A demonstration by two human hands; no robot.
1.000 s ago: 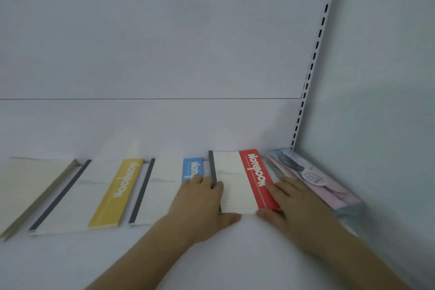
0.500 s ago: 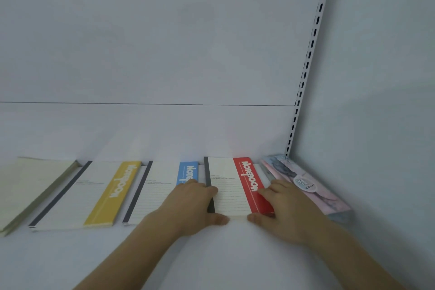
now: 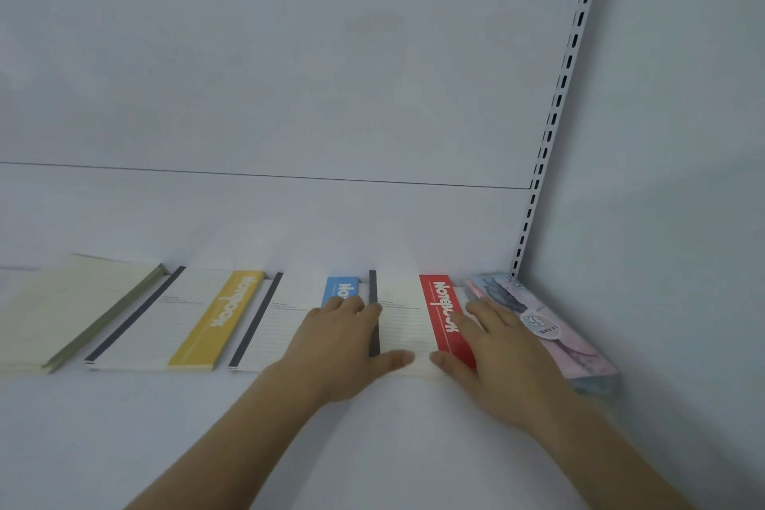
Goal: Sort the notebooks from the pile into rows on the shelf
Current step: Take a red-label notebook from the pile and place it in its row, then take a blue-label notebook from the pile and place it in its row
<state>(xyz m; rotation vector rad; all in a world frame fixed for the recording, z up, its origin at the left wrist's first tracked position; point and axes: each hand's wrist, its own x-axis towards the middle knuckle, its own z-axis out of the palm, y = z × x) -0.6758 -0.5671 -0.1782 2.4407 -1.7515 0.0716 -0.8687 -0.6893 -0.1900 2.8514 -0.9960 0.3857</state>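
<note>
The fingers [image 3: 352, 308] of the left hand [image 3: 335, 348] lie nearly straight and flat, partly on the notebook with the blue band [image 3: 289, 323] and partly on the dark spine of the notebook with the red band [image 3: 407, 323]. Its thumb stretches along the near edge of the red one. The right hand [image 3: 496, 352] is flat too, with the fingers spread over the red band, and its thumb touches the same near edge. Neither hand grips anything; both only press on the cover.

All notebooks lie flat in one row on the white shelf [image 3: 372, 447], close to its back wall. From the left there is a pale cream notebook [image 3: 62, 311], then one with a yellow band [image 3: 174, 323], then the blue one, then the red one. The red one overlaps the right edge of the blue one. In the right corner lies a pink and blue pack [image 3: 550, 327] with a round label, just beside the red notebook. Behind it a slotted white post [image 3: 559, 95] stands up in the corner.
</note>
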